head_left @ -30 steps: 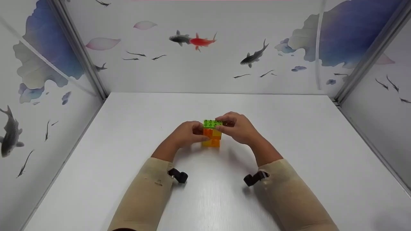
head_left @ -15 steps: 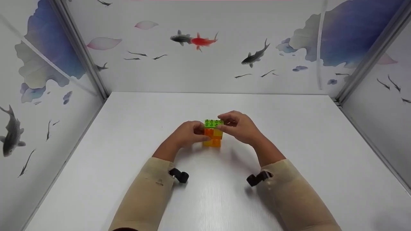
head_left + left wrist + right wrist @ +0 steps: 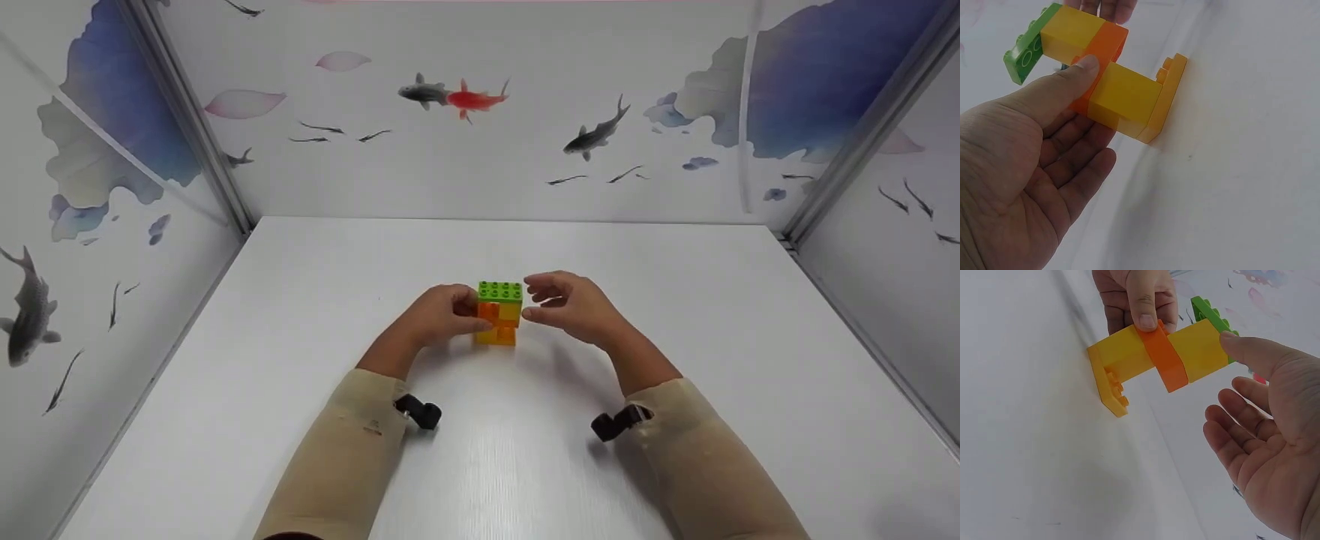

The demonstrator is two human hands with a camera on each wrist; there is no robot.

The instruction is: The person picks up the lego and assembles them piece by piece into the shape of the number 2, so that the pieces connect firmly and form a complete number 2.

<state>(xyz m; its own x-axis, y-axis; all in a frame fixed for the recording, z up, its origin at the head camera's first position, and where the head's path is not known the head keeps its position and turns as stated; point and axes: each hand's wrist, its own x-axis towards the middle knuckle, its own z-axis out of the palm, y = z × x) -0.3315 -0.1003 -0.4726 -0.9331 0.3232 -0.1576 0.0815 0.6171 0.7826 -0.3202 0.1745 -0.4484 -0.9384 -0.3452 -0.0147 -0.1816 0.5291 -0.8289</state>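
Note:
A stack of toy building bricks stands on the table between the hands. A green studded brick tops it, over a yellow brick. Below come an orange brick, another yellow brick and a flat yellow-orange brick at the bottom. My left hand grips the stack from the left, its thumb across the orange brick in the left wrist view. Just right of the stack is my right hand, fingers loosely bent with nothing between them; whether its thumb tip touches the bricks is hard to tell.
The white table is bounded by a back wall and side walls painted with fish and lotus leaves. Black camera mounts sit at both sleeve cuffs.
My right hand has let go of the green brick and drawn back to the right, slightly lower, with its fingers spreading. The left hand keeps its grip, and the stack stays in place.

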